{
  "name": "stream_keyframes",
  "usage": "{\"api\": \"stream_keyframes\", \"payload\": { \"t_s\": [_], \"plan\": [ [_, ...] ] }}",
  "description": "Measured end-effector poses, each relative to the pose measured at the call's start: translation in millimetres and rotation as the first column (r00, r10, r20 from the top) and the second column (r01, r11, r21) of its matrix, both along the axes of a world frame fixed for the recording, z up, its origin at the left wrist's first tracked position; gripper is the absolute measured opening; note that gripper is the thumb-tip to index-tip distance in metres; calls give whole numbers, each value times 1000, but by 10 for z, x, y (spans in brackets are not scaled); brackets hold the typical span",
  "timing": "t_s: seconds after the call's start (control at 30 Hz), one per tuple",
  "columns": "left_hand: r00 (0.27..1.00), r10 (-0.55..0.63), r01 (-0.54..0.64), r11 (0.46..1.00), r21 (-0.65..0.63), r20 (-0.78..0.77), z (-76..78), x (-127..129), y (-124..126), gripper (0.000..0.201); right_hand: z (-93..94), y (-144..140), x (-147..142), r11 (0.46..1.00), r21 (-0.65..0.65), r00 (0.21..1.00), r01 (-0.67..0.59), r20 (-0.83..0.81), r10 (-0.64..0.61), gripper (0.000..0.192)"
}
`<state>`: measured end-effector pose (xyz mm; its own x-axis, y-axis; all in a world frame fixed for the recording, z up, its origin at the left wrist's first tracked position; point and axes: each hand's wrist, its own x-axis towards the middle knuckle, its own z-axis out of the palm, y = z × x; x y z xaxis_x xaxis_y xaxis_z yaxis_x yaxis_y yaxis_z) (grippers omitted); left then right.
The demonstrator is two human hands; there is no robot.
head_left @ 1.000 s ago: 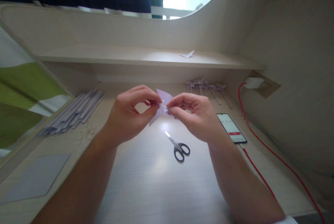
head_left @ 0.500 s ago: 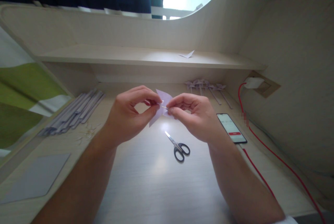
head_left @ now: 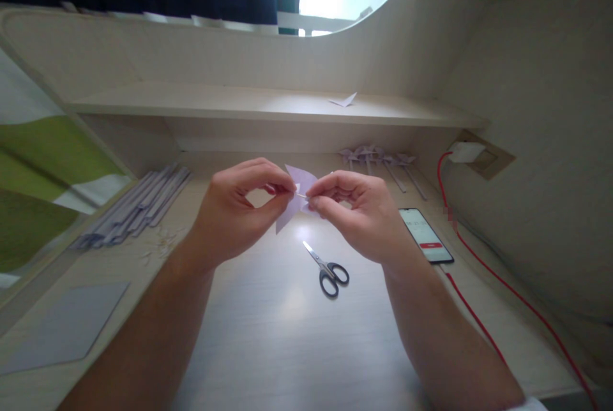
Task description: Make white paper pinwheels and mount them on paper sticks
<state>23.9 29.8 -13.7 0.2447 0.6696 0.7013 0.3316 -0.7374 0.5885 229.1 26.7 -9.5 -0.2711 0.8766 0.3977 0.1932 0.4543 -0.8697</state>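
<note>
Above the middle of the desk I hold a small folded piece of pale lilac paper (head_left: 301, 179) between both hands. My left hand (head_left: 239, 207) pinches it from the left with thumb and forefinger. My right hand (head_left: 357, 210) pinches it from the right, and a thin pin-like sliver shows between the fingertips of the two hands. Black-handled scissors (head_left: 328, 269) lie shut on the desk just below the hands.
Several lilac paper sticks (head_left: 138, 205) lie at the left, with a lilac sheet (head_left: 64, 328) nearer the front left. Finished paper pinwheels (head_left: 378, 159) rest at the back right. A lit phone (head_left: 425, 234) and a red cable (head_left: 483, 277) are at the right. A paper scrap (head_left: 343, 101) sits on the shelf.
Almost nothing has moved; my right hand shifted very slightly and both hands keep pinching the paper.
</note>
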Motion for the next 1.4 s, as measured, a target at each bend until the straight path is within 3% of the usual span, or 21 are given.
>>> {"api": "stream_keyframes", "payload": {
  "t_s": [0.67,1.4],
  "plan": [
    [1000,-5,5,1000,-26,-3,-13,-5,0,13,-2,-12,-1,994,73,993,76,85,-82,11],
    [1000,13,-14,999,-40,-25,19,7,-29,11,3,-17,-2,999,27,999,36,25,-37,9]
  ]
}}
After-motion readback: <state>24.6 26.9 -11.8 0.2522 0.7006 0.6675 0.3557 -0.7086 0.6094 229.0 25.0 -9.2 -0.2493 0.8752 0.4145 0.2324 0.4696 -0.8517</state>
